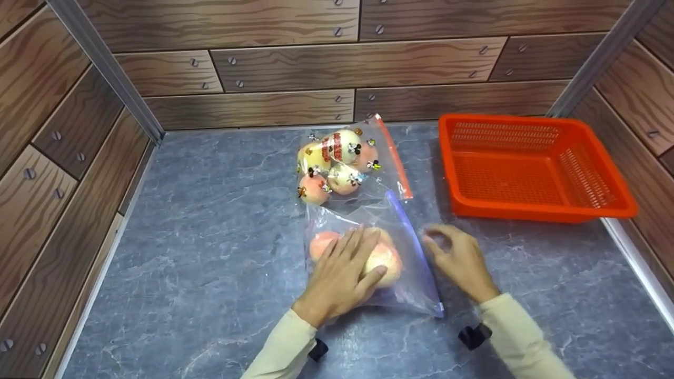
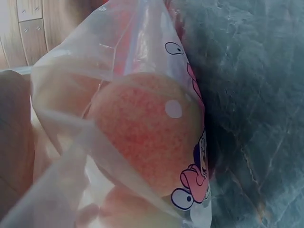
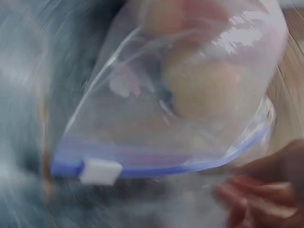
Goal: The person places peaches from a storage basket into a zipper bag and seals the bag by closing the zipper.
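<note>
A clear zip bag [image 1: 408, 284] with a purple closure lies on the tabletop, holding several peaches [image 1: 387, 265]. My left hand [image 1: 342, 268] rests on the bag over the fruit, its fingers stretched forward. My right hand [image 1: 463, 258] is just right of the purple closure, with fingers and thumb loosely bent and nothing between them. In the right wrist view, a white slider [image 3: 100, 172] sits near one end of the closure. A reddish peach [image 2: 145, 133] fills the left wrist view behind the printed plastic. The left palm hides part of the bag.
Behind this bag lies another printed zip bag [image 1: 382, 181] of peaches, closed along a red strip [image 1: 395, 158]. An orange plastic basket [image 1: 537, 210] stands at the back right. Wood-patterned panels [image 1: 284, 110] wall the grey marbled tabletop [image 1: 210, 226] at the back and sides.
</note>
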